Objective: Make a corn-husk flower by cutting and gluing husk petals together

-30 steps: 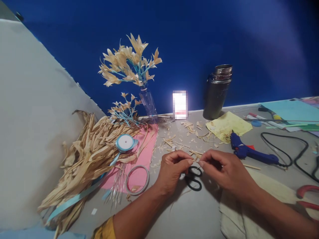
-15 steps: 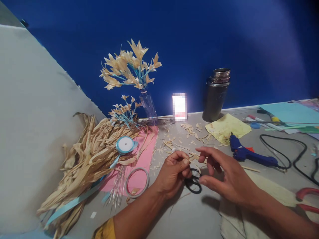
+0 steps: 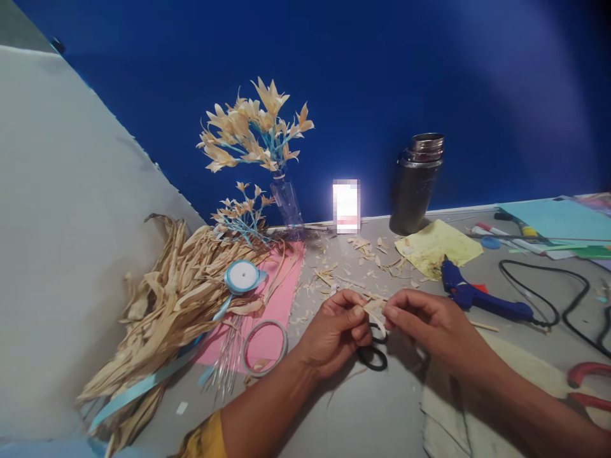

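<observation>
Between the thumb and fingers of my left hand point(image 3: 331, 334) is a small pale piece of dried husk point(image 3: 375, 312), cut like a petal. My right hand point(image 3: 432, 327) has its thumb and fingertips pinched together at the right end of this piece. Just below the husk lie black-handled scissors point(image 3: 375, 358) on the table, their blades hidden behind my left hand. Husk scraps point(image 3: 363, 247) are scattered beyond my hands.
Left are a heap of dried husks point(image 3: 176, 305), a ribbon spool point(image 3: 243, 277), a tape roll point(image 3: 244, 359) and pink paper point(image 3: 281, 280). Husk flowers point(image 3: 260, 124) stand in a clear bottle point(image 3: 286, 200). Right are a dark flask point(image 3: 416, 184), a blue glue gun point(image 3: 482, 299) and red-handled scissors point(image 3: 589, 372).
My right hand, open and apart before, has come left and closed its fingertips at the husk piece. More of the husk now shows between my hands. The view has shifted slightly.
</observation>
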`<state>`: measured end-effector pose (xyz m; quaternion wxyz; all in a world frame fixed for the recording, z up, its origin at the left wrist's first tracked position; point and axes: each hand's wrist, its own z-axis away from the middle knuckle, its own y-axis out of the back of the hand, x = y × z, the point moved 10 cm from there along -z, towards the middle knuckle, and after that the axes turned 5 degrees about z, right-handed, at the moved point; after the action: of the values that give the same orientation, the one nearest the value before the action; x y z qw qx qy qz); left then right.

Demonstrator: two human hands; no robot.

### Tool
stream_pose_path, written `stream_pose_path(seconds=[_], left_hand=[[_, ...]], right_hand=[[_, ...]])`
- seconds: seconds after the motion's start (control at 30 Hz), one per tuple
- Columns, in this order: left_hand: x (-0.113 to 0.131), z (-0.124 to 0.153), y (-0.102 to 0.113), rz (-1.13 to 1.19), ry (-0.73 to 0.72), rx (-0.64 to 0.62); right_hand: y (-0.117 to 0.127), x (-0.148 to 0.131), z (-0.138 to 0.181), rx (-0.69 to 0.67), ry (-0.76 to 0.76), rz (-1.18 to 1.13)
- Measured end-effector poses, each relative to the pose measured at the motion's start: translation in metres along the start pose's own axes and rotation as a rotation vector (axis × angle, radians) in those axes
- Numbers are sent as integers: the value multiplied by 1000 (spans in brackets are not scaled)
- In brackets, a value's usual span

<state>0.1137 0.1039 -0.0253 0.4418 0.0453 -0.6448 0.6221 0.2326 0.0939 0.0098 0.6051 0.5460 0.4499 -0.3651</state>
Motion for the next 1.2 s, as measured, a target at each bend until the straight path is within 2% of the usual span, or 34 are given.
stream_pose_path(seconds=[0.13,0.33,0.6,0.7,0.77,0.9,1.03,1.2], left_hand=[[9,-1,7,-84,-92,79],[13,-1,16,-152,-129,177],[14,0,19,-191,-151,188],[11,-1,15,-177,-100,147],[15,-2,17,-164,-108,173],[35,-2,28,-112,-210,250],[48,-2,28,-139,-283,239],[33,-4,27,-65,-194,221]], right_hand=[[7,-5,2,45,40,56],[12,-32,10,166,254,250],[11,-46,17,239,451,439],[15,-47,18,292,478,490],[18,-47,19,328,490,522],[18,-47,20,345,511,578],[16,-45,20,324,529,602],[13,-36,14,256,432,502]])
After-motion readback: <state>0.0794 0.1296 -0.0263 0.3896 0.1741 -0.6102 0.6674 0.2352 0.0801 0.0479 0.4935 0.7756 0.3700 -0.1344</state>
